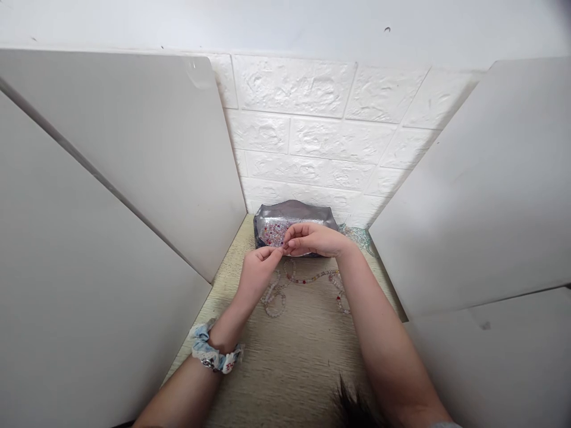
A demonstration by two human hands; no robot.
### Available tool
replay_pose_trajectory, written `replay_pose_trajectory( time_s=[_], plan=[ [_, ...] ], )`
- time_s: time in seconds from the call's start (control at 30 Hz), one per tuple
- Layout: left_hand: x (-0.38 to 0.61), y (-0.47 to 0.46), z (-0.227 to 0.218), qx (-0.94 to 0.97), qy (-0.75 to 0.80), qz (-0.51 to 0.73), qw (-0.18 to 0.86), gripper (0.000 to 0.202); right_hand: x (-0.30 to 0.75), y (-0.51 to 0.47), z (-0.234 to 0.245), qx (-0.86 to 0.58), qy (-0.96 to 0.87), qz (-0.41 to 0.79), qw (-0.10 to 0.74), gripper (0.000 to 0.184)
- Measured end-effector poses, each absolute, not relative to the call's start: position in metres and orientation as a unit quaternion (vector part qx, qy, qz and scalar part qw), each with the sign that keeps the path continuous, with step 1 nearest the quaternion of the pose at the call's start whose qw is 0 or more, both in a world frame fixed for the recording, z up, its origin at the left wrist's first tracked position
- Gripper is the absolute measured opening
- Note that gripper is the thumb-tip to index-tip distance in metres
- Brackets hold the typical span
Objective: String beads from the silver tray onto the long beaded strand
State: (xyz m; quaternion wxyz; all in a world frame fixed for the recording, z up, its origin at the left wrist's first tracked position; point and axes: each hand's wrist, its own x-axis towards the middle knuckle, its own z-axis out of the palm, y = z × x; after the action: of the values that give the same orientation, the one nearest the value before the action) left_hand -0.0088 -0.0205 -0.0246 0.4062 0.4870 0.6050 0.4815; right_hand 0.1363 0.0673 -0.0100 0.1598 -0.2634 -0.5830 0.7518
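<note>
Left hand (257, 268) and right hand (312, 238) pinch thin pale beaded string (303, 279), fingertips closed together. Light, limp, slippery, snappable; hold near working end. Beads trail across beige woven table (289, 356).

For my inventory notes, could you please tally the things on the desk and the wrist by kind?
Silver pouch of beads: 1
Beaded strands on the desk: at least 1; separate strands cannot be told apart
Scrunchie on the left wrist: 1
Total: at least 3

Bead strand (307, 279) on table (289, 356), before pouch (292, 217); hands (285, 249) between.
</note>
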Motion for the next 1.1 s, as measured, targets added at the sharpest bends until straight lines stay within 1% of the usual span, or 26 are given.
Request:
replay_pose_trajectory(
  time_s=[0.17, 1.1],
  plan=[
    [-0.0085, -0.0209, -0.0235, 0.492, 0.617, 0.472, 0.392, 0.025, 0.1353, 0.0670, -0.0102, -0.253, -0.590, 0.751, 0.156, 0.014],
    [-0.0086, -0.0217, -0.0239, 0.497, 0.617, 0.468, 0.391, 0.025, 0.1342, 0.0664, -0.0102, -0.252, -0.599, 0.745, 0.150, 0.014]
  ],
)
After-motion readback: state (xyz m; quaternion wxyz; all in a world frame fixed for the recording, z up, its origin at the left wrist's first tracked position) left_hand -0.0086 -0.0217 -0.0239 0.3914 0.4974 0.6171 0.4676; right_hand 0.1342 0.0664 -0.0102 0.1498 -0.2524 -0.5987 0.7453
